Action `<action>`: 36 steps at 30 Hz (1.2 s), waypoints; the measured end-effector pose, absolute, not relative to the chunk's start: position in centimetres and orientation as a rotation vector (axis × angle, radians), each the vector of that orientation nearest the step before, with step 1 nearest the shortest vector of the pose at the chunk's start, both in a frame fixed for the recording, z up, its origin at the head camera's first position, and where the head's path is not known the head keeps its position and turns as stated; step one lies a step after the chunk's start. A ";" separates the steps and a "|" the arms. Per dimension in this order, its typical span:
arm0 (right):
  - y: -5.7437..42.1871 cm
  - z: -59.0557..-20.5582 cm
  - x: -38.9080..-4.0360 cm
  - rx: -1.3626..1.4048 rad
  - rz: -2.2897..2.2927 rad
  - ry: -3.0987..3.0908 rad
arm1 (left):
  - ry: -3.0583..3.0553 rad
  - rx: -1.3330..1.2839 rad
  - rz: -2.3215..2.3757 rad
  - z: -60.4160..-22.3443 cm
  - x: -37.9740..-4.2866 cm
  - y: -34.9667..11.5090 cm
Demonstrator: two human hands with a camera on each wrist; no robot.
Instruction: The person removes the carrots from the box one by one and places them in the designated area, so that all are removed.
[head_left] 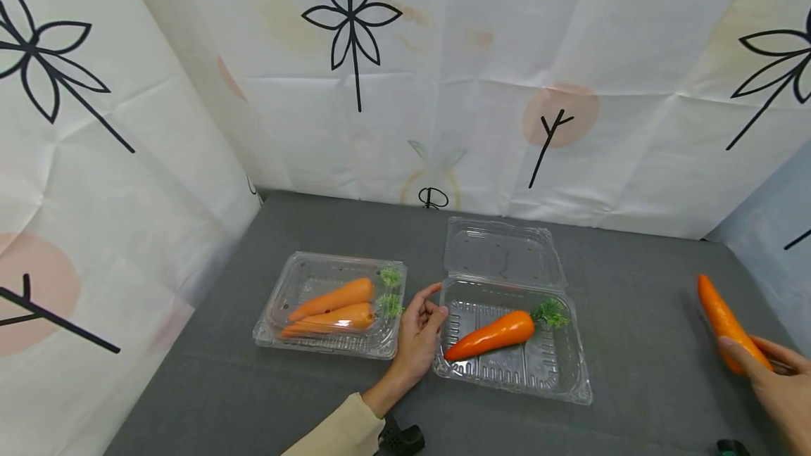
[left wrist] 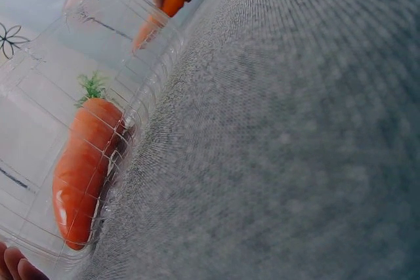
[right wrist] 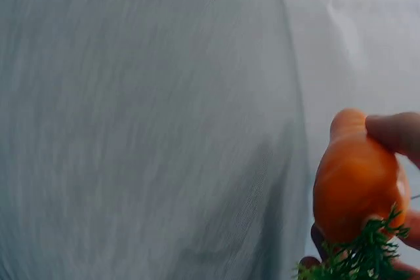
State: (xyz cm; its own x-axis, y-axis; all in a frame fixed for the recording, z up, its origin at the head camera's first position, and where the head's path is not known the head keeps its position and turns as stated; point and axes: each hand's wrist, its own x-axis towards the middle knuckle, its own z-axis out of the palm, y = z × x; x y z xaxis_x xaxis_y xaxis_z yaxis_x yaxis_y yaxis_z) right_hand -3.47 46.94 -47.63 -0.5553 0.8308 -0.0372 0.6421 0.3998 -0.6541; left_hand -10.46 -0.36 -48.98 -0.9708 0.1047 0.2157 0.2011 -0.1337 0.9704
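My right hand (head_left: pixel 776 378) grips an orange carrot (head_left: pixel 722 315) at its thick end, above the grey table at the far right. In the right wrist view the carrot (right wrist: pixel 357 181) has a green leafy top, with thumb and fingers around it. My left hand (head_left: pixel 418 333) is at the left side of an open clear plastic box (head_left: pixel 538 378), its fingers bent loosely and its thumb tip by the rim. One carrot (head_left: pixel 494 336) with a green tuft lies inside that box. In the left wrist view, fingertips (left wrist: pixel 16 267) show near the box's end.
A closed clear box (head_left: pixel 272 336) holding two carrots (head_left: pixel 336 299) stands just left of my left hand. The open box's lid (head_left: pixel 500 252) is folded back behind it. White patterned cloth (head_left: pixel 475 90) hangs behind the grey table (head_left: pixel 633 343).
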 end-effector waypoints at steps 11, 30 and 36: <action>46.1 -45.8 -2.7 -1.409 0.928 -2.329 | -2.020 -0.367 -2.281 -48.8 -10.5 -0.4; 46.7 -46.2 -4.0 -1.296 0.882 -2.418 | -2.015 -0.369 -2.300 -48.9 -10.5 -0.4; 44.7 -44.6 -4.9 -1.115 0.801 -2.475 | -2.016 -0.370 -2.307 -48.9 -10.4 -0.4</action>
